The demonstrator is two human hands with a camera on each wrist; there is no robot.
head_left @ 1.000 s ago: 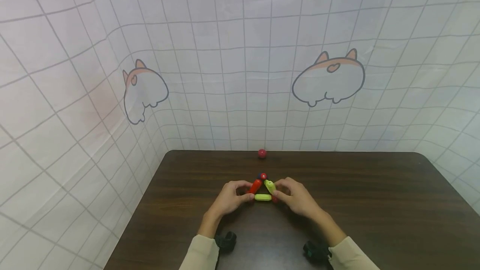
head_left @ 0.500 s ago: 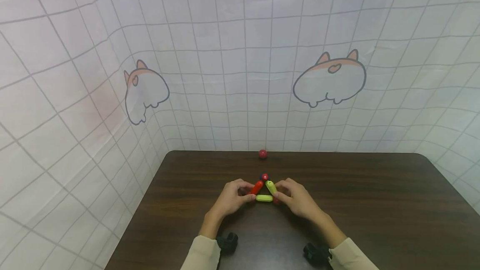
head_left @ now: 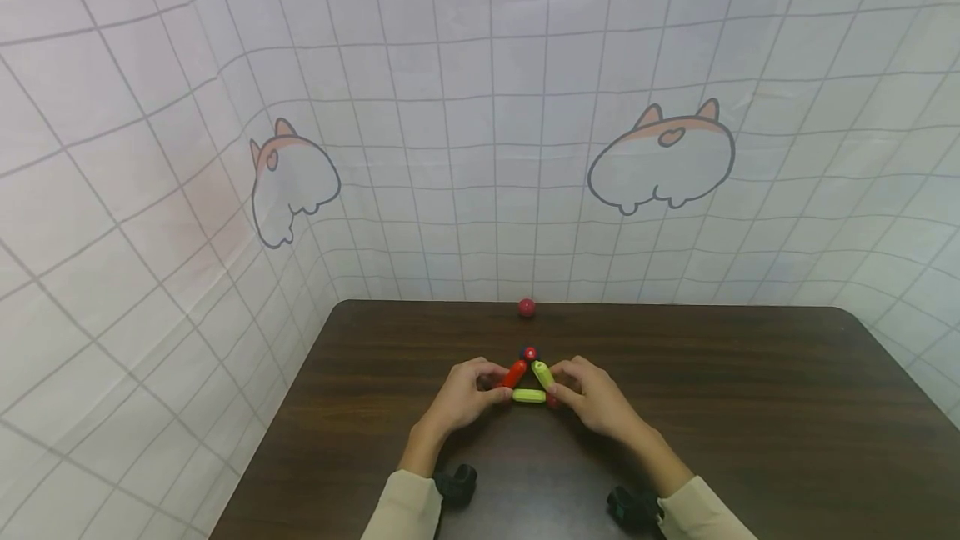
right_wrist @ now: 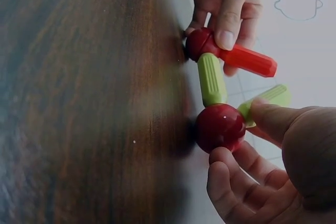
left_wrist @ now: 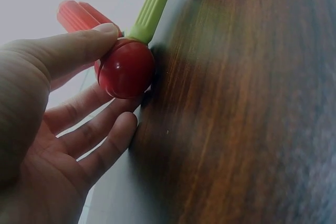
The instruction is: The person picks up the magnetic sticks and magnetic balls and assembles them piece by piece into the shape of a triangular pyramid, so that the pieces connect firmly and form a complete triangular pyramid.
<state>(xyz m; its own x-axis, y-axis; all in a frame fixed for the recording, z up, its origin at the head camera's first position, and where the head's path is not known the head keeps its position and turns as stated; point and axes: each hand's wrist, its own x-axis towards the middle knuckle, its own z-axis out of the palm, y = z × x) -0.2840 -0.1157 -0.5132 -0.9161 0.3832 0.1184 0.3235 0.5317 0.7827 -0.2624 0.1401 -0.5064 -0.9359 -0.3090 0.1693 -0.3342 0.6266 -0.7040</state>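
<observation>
A yellow-green ribbed rod (head_left: 529, 397) joins a red ball (left_wrist: 128, 69) at its left end to another red ball (right_wrist: 220, 127) at its right, low over the table. My left hand (head_left: 461, 394) pinches a red rod (head_left: 514, 374) by its ball, thumb on top. With thumb and fingers my right hand (head_left: 596, 394) pinches a second yellow-green rod (right_wrist: 275, 96) where it meets the right ball. Both pinched rods slant up off the table, their free ends leaning towards each other. Just beyond those ends, in the head view, shows a red and dark blue ball (head_left: 530, 353).
Another red ball (head_left: 527, 307) sits at the far edge of the dark wooden table (head_left: 712, 390). Behind the table hangs a white grid-patterned curtain (head_left: 465, 148). Dark wrist devices (head_left: 459, 486) are strapped under both forearms.
The free ends of the red rod and the raised yellow-green rod have come slightly closer together. Both hands keep their hold in nearly the same place.
</observation>
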